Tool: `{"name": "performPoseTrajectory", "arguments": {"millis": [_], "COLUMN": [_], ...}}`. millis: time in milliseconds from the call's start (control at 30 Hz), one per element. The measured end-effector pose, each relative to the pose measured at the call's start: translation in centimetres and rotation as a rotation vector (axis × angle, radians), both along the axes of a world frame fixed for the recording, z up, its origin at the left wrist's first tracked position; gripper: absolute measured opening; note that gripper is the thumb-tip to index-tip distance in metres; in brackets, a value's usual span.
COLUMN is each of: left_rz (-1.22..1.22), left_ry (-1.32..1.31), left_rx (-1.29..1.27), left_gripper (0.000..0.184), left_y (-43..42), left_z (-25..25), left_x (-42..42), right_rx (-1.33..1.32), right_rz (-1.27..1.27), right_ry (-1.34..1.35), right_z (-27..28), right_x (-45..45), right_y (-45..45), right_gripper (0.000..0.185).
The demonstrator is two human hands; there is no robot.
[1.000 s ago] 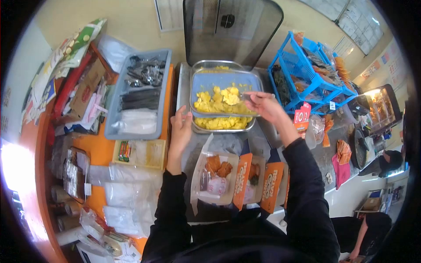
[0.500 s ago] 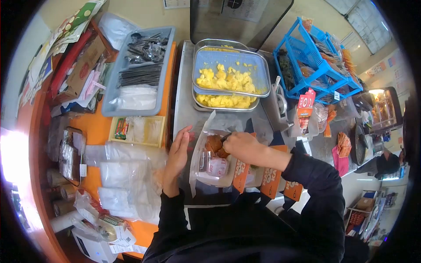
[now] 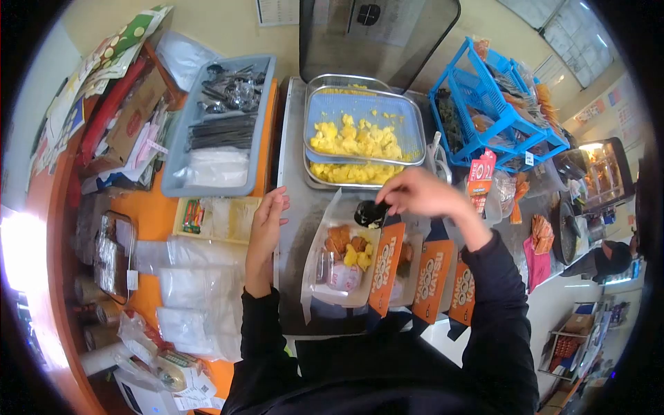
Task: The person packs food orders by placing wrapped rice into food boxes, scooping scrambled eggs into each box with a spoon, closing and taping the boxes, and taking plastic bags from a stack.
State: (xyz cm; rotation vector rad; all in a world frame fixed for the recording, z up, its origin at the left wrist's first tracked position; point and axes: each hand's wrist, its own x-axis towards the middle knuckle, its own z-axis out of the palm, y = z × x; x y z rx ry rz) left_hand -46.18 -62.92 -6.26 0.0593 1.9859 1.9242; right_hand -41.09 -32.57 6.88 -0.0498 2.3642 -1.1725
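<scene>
A worker in black sleeves leans over a kitchen counter (image 3: 294,225), the right hand (image 3: 420,193) pinching a black scoop (image 3: 367,214) between thumb and fingers just above the far edge of a food box (image 3: 346,300). The left hand (image 3: 263,232) is raised to the left of the box, its fingers extended and slightly curved, apart from everything around it.

From where I stand, the box sits on the near part of the counter with its top folded back, showing browned pieces of food (image 3: 337,238), yellow chunks (image 3: 357,256) beside them, a round wrapped bundle (image 3: 344,277) and a small clear cup (image 3: 322,267). Orange flaps (image 3: 386,270) printed with "KATSU" stand in a row to its right, more boxes behind them.

Beyond the hands, a shallow tray (image 3: 332,108) of the same yellow food rests overlapping another filled tray (image 3: 355,173). A blue basket rack (image 3: 486,142) packed with bagged goods stands to the right. On the orange table (image 3: 142,220) at left, a grey bin (image 3: 207,191) holds dark cutlery (image 3: 236,86), with clear plastic bags (image 3: 194,285) lying nearer the worker. Another person (image 3: 610,259) in dark clothing is visible at far right.
</scene>
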Motion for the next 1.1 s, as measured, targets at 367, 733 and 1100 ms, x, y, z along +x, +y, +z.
{"name": "performPoseTrajectory", "arguments": {"millis": [367,733,1100], "left_rz": [-0.118,0.036,-0.013], "left_ry": [-0.213,-0.23,-0.19], "left_rx": [0.073,0.424,0.45], "left_gripper": [0.053,0.043,0.037], "left_y": [10.0,11.2,11.2], "left_z": [-0.5,-1.0,0.1], "left_x": [-10.1,-10.4,-11.1], "right_rx": [0.31,0.148,-0.414], "right_rz": [-0.229,-0.031,-0.467], "right_ry": [0.903,0.596,-0.022], "right_z": [-13.0,-8.9,-9.8], "right_x": [-15.7,-9.3,-13.9], "right_y": [6.6,3.4,6.4], "right_gripper": [0.022,0.02,0.019]}}
